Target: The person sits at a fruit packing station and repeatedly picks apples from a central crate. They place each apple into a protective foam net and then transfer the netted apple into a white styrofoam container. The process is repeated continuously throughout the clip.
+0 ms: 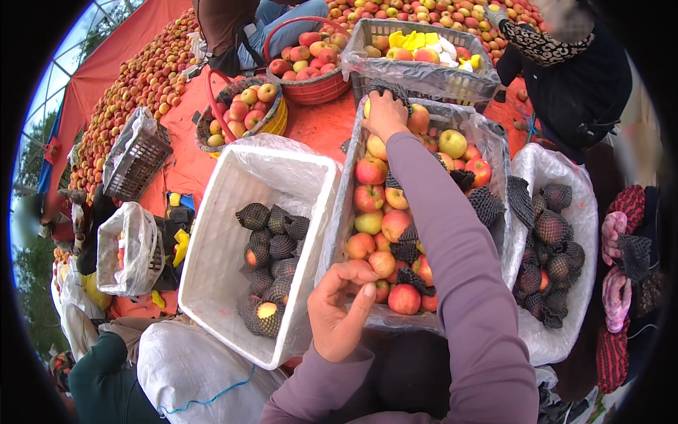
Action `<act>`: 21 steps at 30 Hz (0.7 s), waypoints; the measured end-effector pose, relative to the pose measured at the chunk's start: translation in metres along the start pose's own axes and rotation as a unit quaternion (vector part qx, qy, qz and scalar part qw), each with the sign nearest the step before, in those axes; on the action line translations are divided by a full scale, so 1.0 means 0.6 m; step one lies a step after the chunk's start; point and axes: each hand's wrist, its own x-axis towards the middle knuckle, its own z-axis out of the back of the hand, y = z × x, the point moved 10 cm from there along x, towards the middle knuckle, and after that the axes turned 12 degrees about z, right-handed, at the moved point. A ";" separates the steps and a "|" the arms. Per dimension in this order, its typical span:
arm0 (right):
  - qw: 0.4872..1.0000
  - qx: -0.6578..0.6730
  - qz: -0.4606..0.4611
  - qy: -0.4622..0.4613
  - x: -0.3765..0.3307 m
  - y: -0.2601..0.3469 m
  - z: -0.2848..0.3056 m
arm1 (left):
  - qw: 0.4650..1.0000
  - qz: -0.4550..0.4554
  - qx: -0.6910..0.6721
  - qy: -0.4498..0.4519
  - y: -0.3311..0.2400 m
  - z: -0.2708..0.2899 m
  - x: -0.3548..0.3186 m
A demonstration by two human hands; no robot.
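Plastic-lined crate (487, 141) of apples (369, 199): right hand (385, 113) grips a black foam net (387, 88) at its far end; left hand (340, 311), fingers loosely curled and empty, rests on the near rim.

You stand outdoors in daylight. An orange-red tarp (318, 127) covers the ground; a metal-framed canopy (85, 42) shows upper left, with trees (32, 275) beyond.

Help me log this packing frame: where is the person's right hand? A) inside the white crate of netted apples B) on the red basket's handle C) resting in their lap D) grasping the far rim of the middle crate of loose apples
D: the right hand reaches across the loose apples and grips the far rim of the middle crate.
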 end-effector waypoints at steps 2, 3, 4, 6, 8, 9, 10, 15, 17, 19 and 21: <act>1.000 -0.023 -0.017 -0.005 0.016 -0.018 -0.002 | 1.000 0.002 -0.007 -0.012 0.003 0.006 0.012; 1.000 -0.004 -0.002 0.002 0.014 -0.021 0.000 | 1.000 0.015 -0.003 -0.007 0.008 0.007 0.015; 1.000 0.009 0.011 0.003 0.014 -0.028 0.012 | 1.000 0.003 -0.007 -0.013 0.004 0.007 0.018; 0.992 0.060 0.097 -0.047 -0.013 -0.017 0.052 | 0.999 -0.025 -0.016 -0.015 -0.002 0.003 0.022; 0.958 0.137 0.229 -0.102 -0.089 0.057 0.125 | 0.992 -0.092 0.005 -0.086 -0.014 0.028 0.027; 0.939 0.149 0.286 -0.114 -0.152 0.108 0.176 | 0.990 -0.087 -0.016 -0.108 -0.007 0.044 0.032; 0.919 0.140 0.350 -0.117 -0.223 0.155 0.231 | 0.991 -0.053 -0.058 -0.107 0.000 0.045 0.039; 0.872 0.181 0.444 -0.100 -0.441 0.247 0.333 | 0.964 0.005 -0.250 0.088 0.006 -0.018 0.000; 0.880 0.237 0.400 -0.095 -0.467 0.233 0.354 | 0.950 0.027 -0.290 0.113 0.016 -0.027 -0.030; 0.889 0.285 0.350 -0.073 -0.492 0.220 0.362 | 0.946 0.028 -0.298 0.126 0.009 -0.042 -0.070; 0.892 0.310 0.328 -0.018 -0.519 0.225 0.382 | 0.956 -0.002 -0.278 0.093 0.011 -0.021 -0.103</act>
